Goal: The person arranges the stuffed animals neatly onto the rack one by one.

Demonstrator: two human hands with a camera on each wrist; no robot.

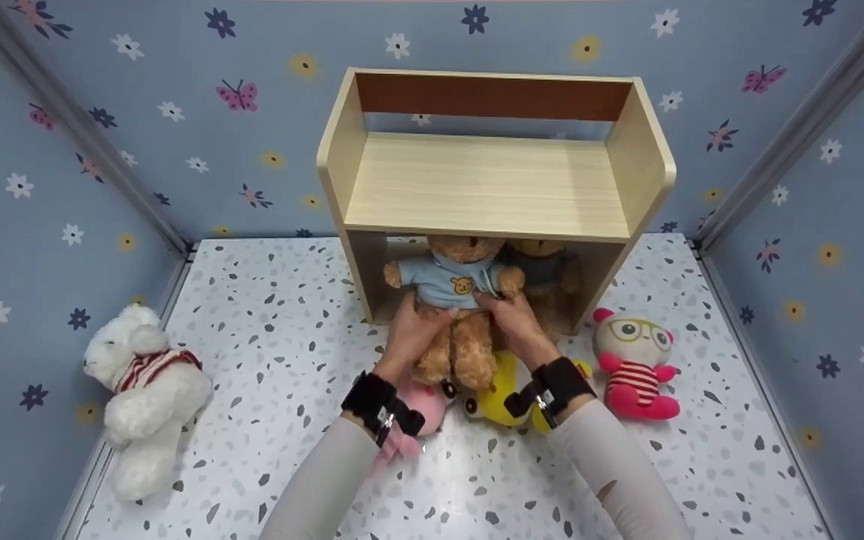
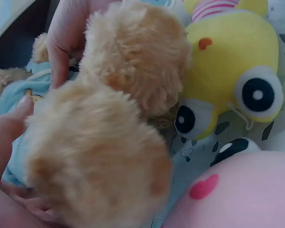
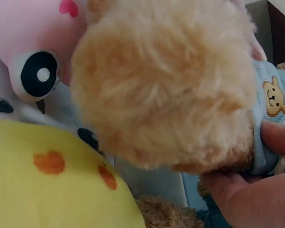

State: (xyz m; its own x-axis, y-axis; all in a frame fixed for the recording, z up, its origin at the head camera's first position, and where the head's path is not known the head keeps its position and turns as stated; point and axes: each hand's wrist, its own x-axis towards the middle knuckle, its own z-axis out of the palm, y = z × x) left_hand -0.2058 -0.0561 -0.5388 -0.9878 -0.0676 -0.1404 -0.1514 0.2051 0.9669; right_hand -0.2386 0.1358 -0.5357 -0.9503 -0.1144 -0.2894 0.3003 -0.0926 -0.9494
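Teddy bear [image 1: 456, 300] in a blue shirt: you grip its waist with your left hand [image 1: 407, 337] and right hand [image 1: 520, 328], fingers curled round it. Pink plush [image 1: 421, 409] and yellow plush [image 1: 496, 394] lie nearest you. Bear's head sits inside the wooden shelf [image 1: 488, 184], lower compartment, beside a darker bear [image 1: 548, 270].

A second brown plush bear [image 1: 544, 274] sits half hidden in shadow under the pale wooden shelf [image 1: 488, 187], while the pink plush toy [image 1: 421, 405] and yellow plush toy [image 1: 496, 394] lie mostly covered by wrists.
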